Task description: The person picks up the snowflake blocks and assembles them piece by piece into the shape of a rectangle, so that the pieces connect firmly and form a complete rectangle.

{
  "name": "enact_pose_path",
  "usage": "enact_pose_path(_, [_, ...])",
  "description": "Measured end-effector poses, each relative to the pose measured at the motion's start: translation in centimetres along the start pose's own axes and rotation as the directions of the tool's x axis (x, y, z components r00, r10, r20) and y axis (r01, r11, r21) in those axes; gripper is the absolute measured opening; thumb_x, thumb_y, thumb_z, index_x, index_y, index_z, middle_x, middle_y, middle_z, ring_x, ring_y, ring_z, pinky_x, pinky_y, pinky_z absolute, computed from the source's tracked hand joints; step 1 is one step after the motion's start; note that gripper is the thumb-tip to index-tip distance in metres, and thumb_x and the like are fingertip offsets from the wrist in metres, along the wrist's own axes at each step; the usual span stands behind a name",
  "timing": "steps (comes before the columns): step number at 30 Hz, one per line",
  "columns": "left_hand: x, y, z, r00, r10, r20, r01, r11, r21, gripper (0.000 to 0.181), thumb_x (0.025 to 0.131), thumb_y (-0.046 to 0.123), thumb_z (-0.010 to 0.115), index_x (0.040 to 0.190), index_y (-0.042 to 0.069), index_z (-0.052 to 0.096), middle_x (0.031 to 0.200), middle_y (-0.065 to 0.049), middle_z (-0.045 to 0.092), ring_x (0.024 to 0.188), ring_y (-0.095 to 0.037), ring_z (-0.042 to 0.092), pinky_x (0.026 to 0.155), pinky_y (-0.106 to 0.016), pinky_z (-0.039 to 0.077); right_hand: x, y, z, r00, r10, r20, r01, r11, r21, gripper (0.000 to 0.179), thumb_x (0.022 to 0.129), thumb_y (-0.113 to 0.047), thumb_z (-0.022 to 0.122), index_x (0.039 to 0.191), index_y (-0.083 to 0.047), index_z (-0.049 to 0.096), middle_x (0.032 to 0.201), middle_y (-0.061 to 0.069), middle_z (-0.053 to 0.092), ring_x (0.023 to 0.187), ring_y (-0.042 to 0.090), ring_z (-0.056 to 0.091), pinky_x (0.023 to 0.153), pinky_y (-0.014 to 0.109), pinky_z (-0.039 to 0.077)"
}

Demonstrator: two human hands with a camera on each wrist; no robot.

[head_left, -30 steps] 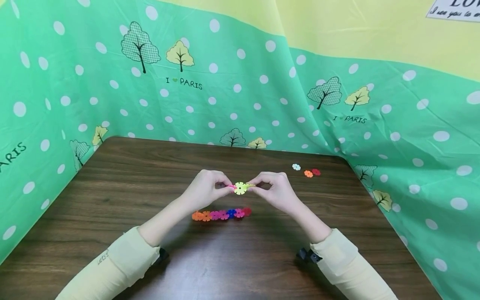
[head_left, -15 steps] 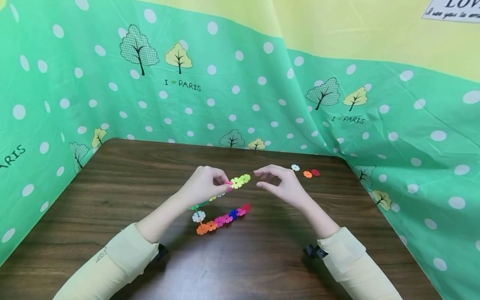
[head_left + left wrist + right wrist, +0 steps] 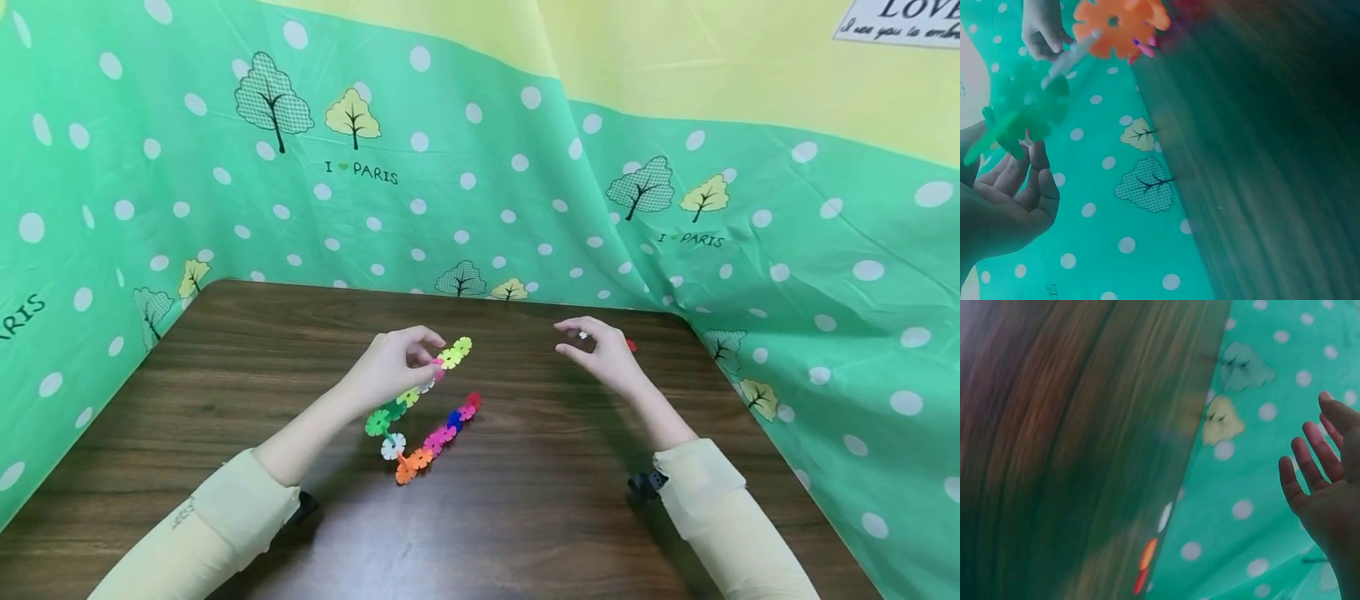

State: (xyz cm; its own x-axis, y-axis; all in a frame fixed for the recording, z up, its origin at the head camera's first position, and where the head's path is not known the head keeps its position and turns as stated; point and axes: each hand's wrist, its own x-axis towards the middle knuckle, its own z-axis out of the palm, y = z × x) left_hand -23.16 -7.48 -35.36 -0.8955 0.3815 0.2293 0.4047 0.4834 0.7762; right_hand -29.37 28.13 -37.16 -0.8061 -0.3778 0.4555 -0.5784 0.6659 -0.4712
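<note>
My left hand (image 3: 386, 371) pinches a chain of linked plastic snowflake discs (image 3: 378, 422) near a pink disc. Yellow-green discs (image 3: 456, 353) stick out beyond the fingertips at that end. From there the chain bends past green, white and orange discs to a red disc (image 3: 474, 401) at its other end. In the left wrist view, a green disc (image 3: 1035, 103) and an orange disc (image 3: 1100, 31) loom close to the camera. Right of the chain, my right hand (image 3: 606, 357) hovers with fingers apart, holding nothing, near a loose white disc (image 3: 583, 335).
Loose orange (image 3: 1147, 554) and red (image 3: 1140, 580) discs lie near the far right of the brown wooden table (image 3: 547, 500); in the head view the right hand covers the orange one. A green dotted curtain (image 3: 420, 225) hangs behind the table.
My right hand has let go of the yellow-green end and moved right towards the loose discs. The left hand has shifted slightly left with the chain, whose loose end has swung.
</note>
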Motion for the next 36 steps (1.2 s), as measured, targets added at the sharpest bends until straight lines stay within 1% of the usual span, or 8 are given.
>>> enact_pose_path(3, [-0.2,-0.5,0.0,1.000,-0.004,-0.005,0.004,1.000,-0.001,0.032,0.083,0.009,0.067,0.115,0.008,0.061,0.077,0.002,0.069,0.060,-0.011,0.061,0.050,-0.027,0.048,-0.2,1.6,-0.3,0.999,0.043,0.007,-0.042,0.997,-0.063,0.038,0.083,-0.017,0.073,0.119,-0.008,0.063,0.113,0.010,0.065,0.102,0.029,0.059,0.081,0.045,0.049])
enact_pose_path(6, [-0.3,-1.0,0.0,1.000,-0.005,-0.008,0.005,1.000,-0.001,0.034,0.084,0.009,0.065,0.118,0.007,0.060,0.077,0.001,0.069,0.059,-0.011,0.060,0.049,-0.027,0.048,-0.3,3.0,-0.6,0.996,0.088,0.029,-0.085,0.991,-0.108,0.044,0.085,-0.016,0.071,0.125,-0.005,0.058,0.119,0.015,0.061,0.109,0.033,0.055,0.082,0.048,0.048])
enact_pose_path(12, [-0.3,-1.5,0.0,1.000,-0.020,0.000,0.020,1.000,-0.002,0.039,0.085,0.010,0.064,0.123,0.008,0.057,0.078,0.001,0.069,0.058,-0.012,0.059,0.050,-0.027,0.047,-0.2,5.2,-0.9,0.984,0.163,0.068,-0.150,0.976,-0.156,0.053,0.083,-0.015,0.072,0.131,-0.003,0.052,0.127,0.021,0.055,0.118,0.038,0.048,0.093,0.054,0.041])
enact_pose_path(19, [-0.2,-2.3,0.1,0.999,-0.044,0.017,0.044,0.999,-0.004,0.042,0.086,0.012,0.066,0.126,0.011,0.055,0.078,0.002,0.070,0.061,-0.010,0.062,0.057,-0.028,0.050,-0.2,7.6,-0.6,0.964,0.211,0.160,-0.177,0.963,-0.202,0.060,0.084,-0.015,0.071,0.137,-0.003,0.045,0.138,0.022,0.046,0.127,0.041,0.039,0.102,0.058,0.031])
enact_pose_path(22, [-0.2,-2.7,0.3,0.998,-0.055,0.030,0.055,0.998,-0.014,0.042,0.087,0.011,0.065,0.127,0.010,0.054,0.078,0.000,0.070,0.062,-0.009,0.064,0.059,-0.027,0.052,-0.3,8.6,-0.3,0.951,0.235,0.199,-0.189,0.956,-0.226,0.061,0.086,-0.015,0.069,0.138,-0.002,0.042,0.140,0.024,0.042,0.129,0.043,0.035,0.103,0.058,0.031])
enact_pose_path(29, [-0.3,-3.2,0.8,0.991,-0.113,0.065,0.116,0.993,-0.035,0.049,0.086,0.010,0.066,0.132,0.007,0.049,0.076,-0.001,0.071,0.067,-0.017,0.067,0.065,-0.029,0.053,-0.3,10.0,0.1,0.922,0.297,0.249,-0.234,0.938,-0.254,0.061,0.088,-0.015,0.066,0.140,0.002,0.039,0.140,0.028,0.039,0.124,0.045,0.042,0.097,0.056,0.040])
enact_pose_path(32, [-0.4,-3.5,1.1,0.986,-0.147,0.075,0.152,0.987,-0.059,0.054,0.086,0.008,0.067,0.135,0.006,0.046,0.076,-0.003,0.071,0.069,-0.022,0.068,0.066,-0.031,0.054,-0.2,10.4,0.3,0.911,0.321,0.261,-0.252,0.930,-0.267,0.062,0.089,-0.016,0.065,0.141,0.002,0.036,0.141,0.029,0.037,0.123,0.046,0.042,0.097,0.056,0.040])
enact_pose_path(36, [-0.4,-4.0,1.3,0.978,-0.188,0.092,0.197,0.975,-0.103,0.060,0.085,0.005,0.066,0.139,0.005,0.041,0.076,-0.005,0.070,0.066,-0.028,0.066,0.062,-0.036,0.055,0.0,10.9,0.5,0.898,0.349,0.267,-0.276,0.921,-0.276,0.062,0.091,-0.018,0.063,0.143,0.001,0.034,0.143,0.029,0.036,0.127,0.045,0.038,0.101,0.057,0.035])
